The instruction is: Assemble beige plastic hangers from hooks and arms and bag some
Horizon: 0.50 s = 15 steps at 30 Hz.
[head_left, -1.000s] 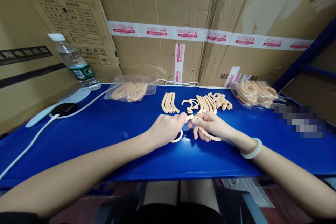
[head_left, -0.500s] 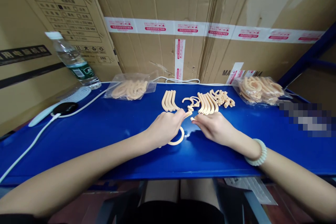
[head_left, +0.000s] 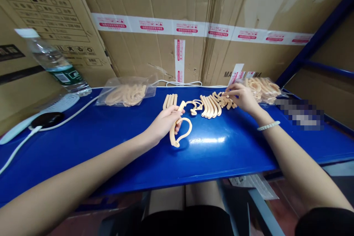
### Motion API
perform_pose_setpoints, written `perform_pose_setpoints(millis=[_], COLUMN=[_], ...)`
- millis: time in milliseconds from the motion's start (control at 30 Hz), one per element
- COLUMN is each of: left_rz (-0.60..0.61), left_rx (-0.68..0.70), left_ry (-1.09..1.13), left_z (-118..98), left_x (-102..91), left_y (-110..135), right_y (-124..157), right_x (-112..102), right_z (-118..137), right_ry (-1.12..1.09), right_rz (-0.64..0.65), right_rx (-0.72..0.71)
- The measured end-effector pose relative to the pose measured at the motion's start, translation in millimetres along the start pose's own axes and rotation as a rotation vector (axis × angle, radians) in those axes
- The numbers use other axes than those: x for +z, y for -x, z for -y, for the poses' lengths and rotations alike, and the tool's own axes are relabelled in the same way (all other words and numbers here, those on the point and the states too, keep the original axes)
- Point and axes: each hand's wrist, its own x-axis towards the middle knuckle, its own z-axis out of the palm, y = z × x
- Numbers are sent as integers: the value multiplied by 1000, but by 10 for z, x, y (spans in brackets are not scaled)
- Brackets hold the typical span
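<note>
My left hand (head_left: 166,123) is closed around a beige curved strip (head_left: 173,132). Joined to the strip's lower end is a thin curved beige piece (head_left: 189,127) that bows out to the right in a loop. Over a pile of small beige curved pieces (head_left: 218,97) at the back right is my right hand (head_left: 240,97). Its fingers are bent and somewhat apart at the pile; whether a piece lies between the fingertips is hard to see. Beige curved strips (head_left: 211,107) lie in a row just left of the pile, beside a partly assembled beige loop (head_left: 196,106).
More strips (head_left: 169,100) lie behind my left hand. Clear bags of beige parts stand at the back left (head_left: 125,94) and back right (head_left: 262,88). A water bottle (head_left: 59,68), a pale hairbrush (head_left: 41,116), a black disc (head_left: 47,119) and a white cable (head_left: 20,153) occupy the blue table's (head_left: 132,171) left side.
My right hand has left my left hand's side and moved back and right to the pile. My left hand has turned, showing the strip and loop it holds. The view has shifted right.
</note>
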Motion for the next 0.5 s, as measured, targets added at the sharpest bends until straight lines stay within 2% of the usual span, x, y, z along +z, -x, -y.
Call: perform_pose_setpoints(millis=[167, 300, 367, 467, 500], left_rz=[-131, -159, -152, -150, -153], left_rx=[22, 58, 73, 95, 102], left_ry=[40, 58, 60, 51, 55], left_z=[-70, -121, -149, -169, -167], left_x=[-51, -93, -101, -103, -102], left_y=[15, 4, -5, -26, -35], right_y=[72, 57, 33, 2, -1], right_x=[57, 37, 44, 87, 109], right_z=[-170, -79, 162, 754, 968], right_ry=[66, 96, 83, 5, -23], right_rz=[154, 115, 14, -169, -177], right_rx=[18, 15, -28, -174, -256])
